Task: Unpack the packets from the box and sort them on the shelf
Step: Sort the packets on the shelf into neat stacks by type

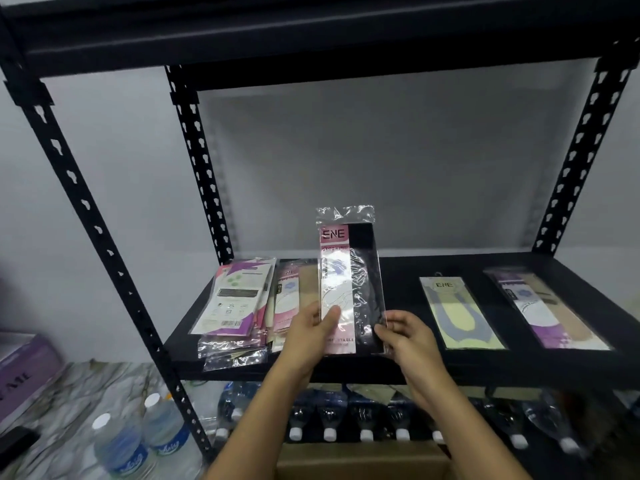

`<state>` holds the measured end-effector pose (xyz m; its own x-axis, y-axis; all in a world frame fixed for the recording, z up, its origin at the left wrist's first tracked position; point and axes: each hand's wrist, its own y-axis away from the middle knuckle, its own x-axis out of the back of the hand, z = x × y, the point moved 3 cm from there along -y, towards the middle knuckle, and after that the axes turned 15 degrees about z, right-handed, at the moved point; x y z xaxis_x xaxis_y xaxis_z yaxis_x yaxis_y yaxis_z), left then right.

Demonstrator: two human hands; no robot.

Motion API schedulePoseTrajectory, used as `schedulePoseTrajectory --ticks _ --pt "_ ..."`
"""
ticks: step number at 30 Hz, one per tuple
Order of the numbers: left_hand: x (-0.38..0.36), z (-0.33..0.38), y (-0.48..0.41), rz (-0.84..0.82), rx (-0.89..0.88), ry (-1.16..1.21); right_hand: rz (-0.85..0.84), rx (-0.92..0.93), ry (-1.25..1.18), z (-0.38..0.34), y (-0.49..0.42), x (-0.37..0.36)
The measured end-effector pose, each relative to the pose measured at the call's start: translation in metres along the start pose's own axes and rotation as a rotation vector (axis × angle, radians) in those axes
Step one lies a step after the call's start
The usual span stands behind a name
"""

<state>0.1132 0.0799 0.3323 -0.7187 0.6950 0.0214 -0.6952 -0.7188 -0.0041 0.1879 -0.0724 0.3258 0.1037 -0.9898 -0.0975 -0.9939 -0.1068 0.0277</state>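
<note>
At centre frame our left hand (pixel 313 327) and right hand (pixel 403 332) both pinch the bottom of an upright pink packet (pixel 349 285) above the black shelf (pixel 408 365).

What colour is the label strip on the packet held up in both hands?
Pink, beside a black panel, on the clear plastic packet; the head view shows it.

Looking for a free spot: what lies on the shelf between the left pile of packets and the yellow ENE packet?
In the head view, bare black shelf; only the pink ENE packet, held up in both hands, crosses it.
</note>
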Motion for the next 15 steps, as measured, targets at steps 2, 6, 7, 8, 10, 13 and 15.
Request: schedulePoseTrajectory --ticks 2,6,7,8,10,13,15 --pt "-0.007 -0.005 0.001 0.006 0.012 -0.035 0.009 0.021 0.031 0.002 0.001 0.007" --pt "-0.026 -0.007 -0.005 0.093 -0.036 -0.15 0.067 0.066 0.11 0.006 -0.006 0.021" --pt "-0.032 -0.006 -0.005 0.129 -0.061 -0.166 0.089 0.079 0.143 0.006 -0.01 0.024" --pt "-0.036 -0.006 -0.006 0.164 -0.082 -0.192 0.116 0.093 0.173 0.006 -0.014 0.027" --pt "-0.046 -0.007 -0.01 0.181 -0.105 -0.243 0.17 0.117 0.246 0.008 -0.024 0.031" --pt "-0.062 -0.014 -0.014 0.097 -0.083 -0.297 0.214 0.145 0.376 0.011 -0.041 0.033" --pt "-0.068 -0.018 -0.015 0.073 -0.083 -0.368 0.223 0.174 0.453 0.011 -0.049 0.032"
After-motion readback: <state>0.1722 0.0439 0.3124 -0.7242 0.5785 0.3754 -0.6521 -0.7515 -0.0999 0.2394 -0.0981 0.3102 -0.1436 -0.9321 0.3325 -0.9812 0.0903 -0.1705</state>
